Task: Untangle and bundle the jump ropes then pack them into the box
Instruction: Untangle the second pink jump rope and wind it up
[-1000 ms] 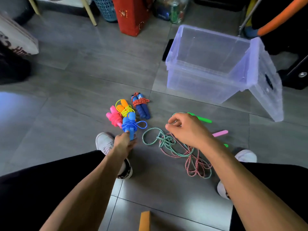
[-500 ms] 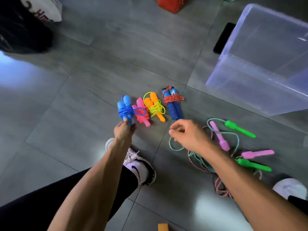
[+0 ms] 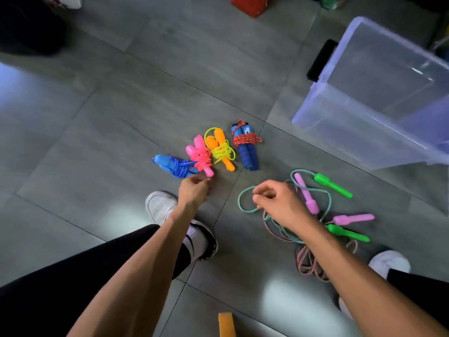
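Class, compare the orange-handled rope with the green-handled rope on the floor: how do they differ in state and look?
The orange rope is bundled, its yellow cord wound round both handles; the green rope lies loose, its teal cord tangled with a pink-handled rope. The orange handles lie side by side; the green handles lie apart. No hand touches the orange rope; the right hand is at the green rope's cord. Both lie on the floor, outside the box.

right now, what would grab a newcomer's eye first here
A fan of four bright bundled jump ropes on the grey floor, ahead of the left hand. Right of them, a tangle of green and pink ropes lies under the right hand, with the clear box behind.
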Tool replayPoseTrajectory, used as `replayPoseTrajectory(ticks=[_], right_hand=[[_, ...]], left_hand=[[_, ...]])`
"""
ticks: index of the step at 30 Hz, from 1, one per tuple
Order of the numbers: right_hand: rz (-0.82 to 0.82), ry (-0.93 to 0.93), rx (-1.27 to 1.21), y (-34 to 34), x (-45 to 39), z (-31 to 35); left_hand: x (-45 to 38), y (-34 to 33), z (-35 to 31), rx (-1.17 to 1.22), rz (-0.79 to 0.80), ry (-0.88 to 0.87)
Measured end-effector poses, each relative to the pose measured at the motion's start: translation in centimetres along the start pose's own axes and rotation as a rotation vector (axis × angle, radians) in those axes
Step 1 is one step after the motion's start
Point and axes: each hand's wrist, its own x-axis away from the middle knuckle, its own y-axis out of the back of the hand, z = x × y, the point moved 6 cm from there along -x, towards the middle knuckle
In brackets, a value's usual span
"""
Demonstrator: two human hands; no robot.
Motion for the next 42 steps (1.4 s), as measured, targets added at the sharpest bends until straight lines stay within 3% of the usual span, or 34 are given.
replayPoseTrajectory(ticks=[5, 10, 19, 29, 33, 36, 40, 42], right_hand=[[-0.092, -0.08, -0.018, 4.1, 4.7, -6.5], [-0.225, -0.241, -0.099, 9.4, 10.0, -14.5], [-0.366, -0.341, -0.184, 14.4, 14.2, -24.3], [-0.335, -0.32, -0.119, 18.3, 10.1, -30.2], [-0.341, -0.258, -0.116, 19.1, 8.6, -30.4], [-0.335, -0.262, -0.118, 19.4, 8.8, -30.7], [-0.352, -0.275, -0.116, 20.1, 9.9, -29.4], [-0.356, -0.259, -0.106, 20.5, 10.6, -27.6]], left_hand=[[4.7, -7.3, -0.9, -0.292, 0.234, -0.263], [8.2, -15.0, -0.7, -0.55, 0.36, -0.443], [9.6, -26.0, 1.4, -1.005, 0.489, -0.529], [7.2, -36.6, -0.9, -1.647, 0.402, -1.007], [5.7, -38.9, -0.9, -1.994, 0.324, -1.072], [6.8, -39.1, -1.6, -1.983, 0.331, -1.131], [11.3, -36.6, -4.6, -1.658, 0.441, -1.114], [13.7, -35.0, -6.3, -1.616, 0.499, -1.133]])
